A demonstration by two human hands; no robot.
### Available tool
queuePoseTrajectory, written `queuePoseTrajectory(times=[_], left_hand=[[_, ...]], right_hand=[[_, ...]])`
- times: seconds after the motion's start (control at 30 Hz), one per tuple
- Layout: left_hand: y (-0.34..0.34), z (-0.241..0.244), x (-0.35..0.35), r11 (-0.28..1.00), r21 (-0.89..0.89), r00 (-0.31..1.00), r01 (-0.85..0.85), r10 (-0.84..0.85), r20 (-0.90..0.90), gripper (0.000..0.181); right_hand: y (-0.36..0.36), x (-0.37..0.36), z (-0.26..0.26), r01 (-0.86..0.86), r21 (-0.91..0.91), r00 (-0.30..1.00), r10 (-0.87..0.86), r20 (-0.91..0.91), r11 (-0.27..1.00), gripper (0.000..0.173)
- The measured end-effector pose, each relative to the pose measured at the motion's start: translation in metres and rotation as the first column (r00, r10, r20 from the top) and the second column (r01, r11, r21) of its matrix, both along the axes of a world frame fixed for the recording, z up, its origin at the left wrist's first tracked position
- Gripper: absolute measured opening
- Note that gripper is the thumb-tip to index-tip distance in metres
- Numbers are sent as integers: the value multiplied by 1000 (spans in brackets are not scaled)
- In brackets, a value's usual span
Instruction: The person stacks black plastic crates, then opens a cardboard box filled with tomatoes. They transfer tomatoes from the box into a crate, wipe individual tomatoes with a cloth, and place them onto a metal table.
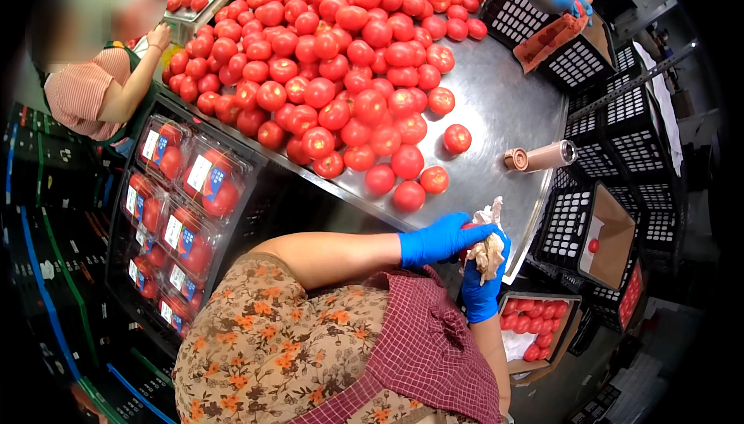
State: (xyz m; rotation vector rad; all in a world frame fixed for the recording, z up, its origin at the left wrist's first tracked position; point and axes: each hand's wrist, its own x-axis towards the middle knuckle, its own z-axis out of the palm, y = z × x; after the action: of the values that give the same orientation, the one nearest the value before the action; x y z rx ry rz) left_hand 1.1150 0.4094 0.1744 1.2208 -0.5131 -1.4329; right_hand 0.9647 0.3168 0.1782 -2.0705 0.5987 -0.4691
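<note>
My left hand (439, 242), in a blue glove, is closed on a tomato (467, 244) of which only a little red shows. Against that tomato my right hand (487, 284), gloved in blue too, holds a crumpled, stained cloth or paper (488, 252). Both hands are together at the near edge of the steel table (494, 87). A large heap of red tomatoes (325, 69) covers much of the tabletop, and a single tomato (457, 139) lies a little apart from it. The fingers of both hands partly hide what they hold.
Plastic-packed tomatoes (192, 232) fill a black crate at the left. A tape roll (516, 159) and a tumbler-like cylinder (552, 155) lie near the table's right edge. An open crate of tomatoes (537, 319) stands lower right, beside stacked black crates (622, 133). Co-workers stand upper left and upper right.
</note>
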Motion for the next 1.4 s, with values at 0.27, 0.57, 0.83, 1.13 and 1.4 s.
queuePoseTrajectory(times=[0.27,0.57,0.83,1.13,1.4], left_hand=[[-2,-40,-4,996,51,842,76,-36,-538,48],[11,20,-3,989,18,777,-149,128,-616,48],[10,-25,11,994,-106,630,-32,-62,-774,51],[8,0,12,992,-22,950,124,-125,-285,60],[4,13,2,972,-231,956,33,37,291,92]], right_hand=[[5,-9,-18,-8,-20,999,8,-44,1000,47],[3,-9,-32,36,-47,999,-36,4,998,45],[10,9,-12,-45,309,997,22,78,950,48],[-15,-33,-50,149,469,916,-300,265,871,25],[-6,-11,-19,281,654,899,-431,77,702,51]])
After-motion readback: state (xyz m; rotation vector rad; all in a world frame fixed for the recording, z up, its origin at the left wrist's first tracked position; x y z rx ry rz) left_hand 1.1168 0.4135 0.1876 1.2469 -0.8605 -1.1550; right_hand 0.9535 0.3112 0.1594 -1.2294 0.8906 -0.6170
